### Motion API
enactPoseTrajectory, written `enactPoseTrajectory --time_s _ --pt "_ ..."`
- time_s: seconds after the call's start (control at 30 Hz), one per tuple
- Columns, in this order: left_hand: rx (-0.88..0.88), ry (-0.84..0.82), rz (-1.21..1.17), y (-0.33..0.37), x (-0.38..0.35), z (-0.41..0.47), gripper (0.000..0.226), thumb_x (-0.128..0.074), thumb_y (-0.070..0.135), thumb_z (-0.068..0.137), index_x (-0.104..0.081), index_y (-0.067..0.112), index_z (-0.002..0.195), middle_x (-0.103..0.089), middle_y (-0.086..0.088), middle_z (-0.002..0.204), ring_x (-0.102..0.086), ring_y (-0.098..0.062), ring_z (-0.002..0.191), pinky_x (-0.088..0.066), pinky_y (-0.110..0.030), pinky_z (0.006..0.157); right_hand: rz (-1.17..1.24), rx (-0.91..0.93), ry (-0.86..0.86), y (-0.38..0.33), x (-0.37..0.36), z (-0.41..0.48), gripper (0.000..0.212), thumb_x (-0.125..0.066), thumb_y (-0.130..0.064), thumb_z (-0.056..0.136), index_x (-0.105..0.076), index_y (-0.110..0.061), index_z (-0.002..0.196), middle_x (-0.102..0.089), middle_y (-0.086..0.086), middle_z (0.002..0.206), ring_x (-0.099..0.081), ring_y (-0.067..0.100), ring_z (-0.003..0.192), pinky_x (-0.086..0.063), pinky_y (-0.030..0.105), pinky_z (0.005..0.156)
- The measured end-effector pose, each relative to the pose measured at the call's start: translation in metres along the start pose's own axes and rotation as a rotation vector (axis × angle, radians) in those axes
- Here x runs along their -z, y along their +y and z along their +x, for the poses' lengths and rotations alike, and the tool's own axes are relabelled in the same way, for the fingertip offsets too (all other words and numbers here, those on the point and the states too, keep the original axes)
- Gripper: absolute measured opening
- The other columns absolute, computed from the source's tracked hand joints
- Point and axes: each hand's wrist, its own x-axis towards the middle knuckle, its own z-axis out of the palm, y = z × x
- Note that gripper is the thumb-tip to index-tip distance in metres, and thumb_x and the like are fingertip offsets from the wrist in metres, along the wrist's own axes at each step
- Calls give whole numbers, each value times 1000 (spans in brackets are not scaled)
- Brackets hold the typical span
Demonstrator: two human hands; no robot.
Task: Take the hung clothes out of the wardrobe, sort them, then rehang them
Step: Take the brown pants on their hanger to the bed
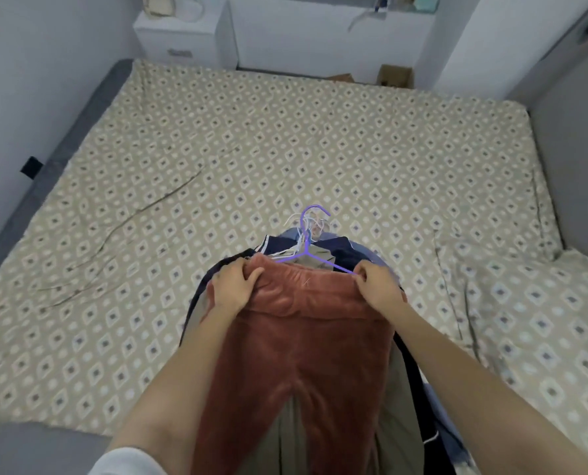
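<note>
Gripping the rust-brown trousers (pixel 306 337) by the waistband, we have our left hand (pixel 236 286) curled round its left corner. Our right hand (pixel 376 286) pinches the right corner, just where an arm of the purple hanger (pixel 306 241) comes out from the cloth. The trousers lie on top of a stack of hung clothes on the bed (pixel 285 132). A navy garment (pixel 349 253) and a beige garment (pixel 292 437) lie under them. The hook of the purple hanger sits bunched with those of the white hangers (pixel 294 221) at the far end.

The fabric looks plush and thick, so we judge it soft, limp and a little weighty, with enough nap not to slip through our fingers. It should sag wherever we leave it unsupported, which makes the waistband the best place to hold. The hanger looks thin and springy, and its hook may well snag on the others.
</note>
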Motion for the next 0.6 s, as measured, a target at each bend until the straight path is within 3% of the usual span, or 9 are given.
enactPoseTrajectory --time_s 0.13,0.27,0.4,0.6 --pt "5 -47 3 -20 -20 9 34 -61 36 94 -61 19 123 -66 -6 118 -57 -30 116 -37 -46 105 -107 1 -76 1 -22 15 16 -50 -11 92 -64 -17 99 -68 4 89 -62 27 85 -48 36 72" --pt "-61 -20 -73 -34 -21 -3 41 -57 27 96 -53 23 137 -54 0 140 -45 -22 134 -21 -49 118 -254 77 -65 -2 -40 12 32 -57 -19 88 -65 -18 119 -69 6 111 -61 29 104 -47 41 89" --pt "-88 20 -18 -44 -5 -28 52 -56 29 98 -41 23 148 -37 -2 156 -29 -20 146 -14 -48 121 -289 174 8 -26 -52 -4 46 -65 -22 87 -57 -13 131 -57 7 131 -47 29 126 -34 42 104" --pt "-23 94 27 -71 38 -90 58 -47 38 99 -31 25 153 -26 -2 162 -17 -22 151 -1 -48 121 -375 371 -44 -95 -52 -27 61 -60 -34 92 -39 -17 146 -42 10 146 -35 31 135 -24 41 114"
